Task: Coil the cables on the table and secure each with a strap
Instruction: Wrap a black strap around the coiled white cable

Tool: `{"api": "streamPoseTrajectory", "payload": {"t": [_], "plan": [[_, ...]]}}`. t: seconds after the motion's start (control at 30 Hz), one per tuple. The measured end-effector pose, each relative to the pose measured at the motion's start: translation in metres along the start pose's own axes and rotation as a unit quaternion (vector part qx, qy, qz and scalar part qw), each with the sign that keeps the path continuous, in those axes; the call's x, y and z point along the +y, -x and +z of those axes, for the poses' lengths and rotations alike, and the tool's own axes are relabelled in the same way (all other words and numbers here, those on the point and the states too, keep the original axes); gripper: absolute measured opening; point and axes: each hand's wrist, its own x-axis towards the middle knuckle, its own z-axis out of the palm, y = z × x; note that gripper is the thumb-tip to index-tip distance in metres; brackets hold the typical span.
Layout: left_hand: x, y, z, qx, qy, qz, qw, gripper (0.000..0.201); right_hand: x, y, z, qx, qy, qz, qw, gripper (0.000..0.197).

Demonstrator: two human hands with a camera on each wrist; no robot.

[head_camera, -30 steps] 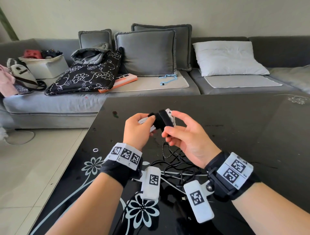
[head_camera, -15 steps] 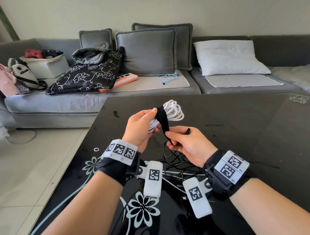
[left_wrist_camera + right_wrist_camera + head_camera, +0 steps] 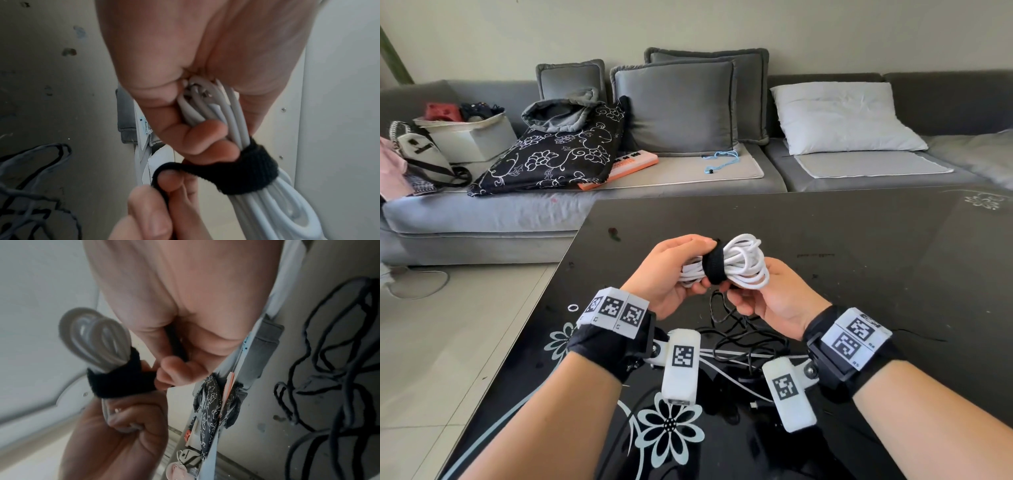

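A coiled white cable (image 3: 743, 262) is held above the black glass table (image 3: 859, 260). My left hand (image 3: 671, 274) grips one end of the coil (image 3: 218, 116). A black strap (image 3: 714, 265) is wrapped around the coil's middle (image 3: 252, 170). My right hand (image 3: 767, 301) pinches the strap's free tail (image 3: 164, 172) under the coil; in the right wrist view the strap (image 3: 117, 379) wraps the white loops (image 3: 96, 339). A loose black cable (image 3: 736, 329) lies tangled on the table below my hands (image 3: 339, 369).
A grey sofa (image 3: 517, 212) with cushions, a patterned black bag (image 3: 551, 154) and a white pillow (image 3: 839, 120) runs behind the table. The table's left edge (image 3: 527, 329) drops to a tiled floor. A small white ring (image 3: 573, 307) lies near that edge.
The strap was pulled down and around the white coil. My right hand moved under the coil with the tail, and the coil now lies sideways between both hands.
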Motion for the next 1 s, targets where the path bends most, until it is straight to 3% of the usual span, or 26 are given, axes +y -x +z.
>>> {"api": "streamPoseTrajectory", "payload": {"t": [0.13,0.23,0.33,0.47,0.57,0.67,0.87,1.0], "plan": [[0.001,0.003,-0.001,-0.032,0.027,-0.012,0.999,0.025,-0.003,-0.005,-0.008,0.031,-0.075,0.008,0.997,0.025],[0.001,0.003,0.0,-0.055,0.033,-0.02,0.998,0.02,-0.004,-0.005,-0.01,0.042,-0.05,0.011,0.998,0.027],[0.001,0.004,0.002,-0.087,0.029,-0.02,0.996,0.025,-0.007,-0.003,-0.013,0.066,-0.062,0.01,0.996,0.012],[0.001,0.005,0.004,-0.098,0.02,-0.02,0.995,0.03,-0.009,-0.002,-0.019,0.082,-0.125,0.008,0.989,0.056],[-0.001,0.003,0.003,-0.078,0.018,-0.02,0.997,0.025,-0.007,-0.004,-0.018,0.023,-0.1,0.02,0.994,0.076],[-0.003,-0.001,0.0,-0.035,0.025,-0.011,0.999,0.022,-0.005,-0.004,-0.017,-0.005,-0.134,0.017,0.991,0.041],[-0.007,-0.009,-0.006,0.08,0.016,0.036,0.996,0.015,-0.002,0.002,-0.013,-0.101,-0.08,0.074,0.989,0.045],[-0.009,-0.012,-0.008,0.122,0.003,0.062,0.991,0.014,0.002,0.004,-0.004,-0.074,-0.019,0.054,0.996,0.026]]}}
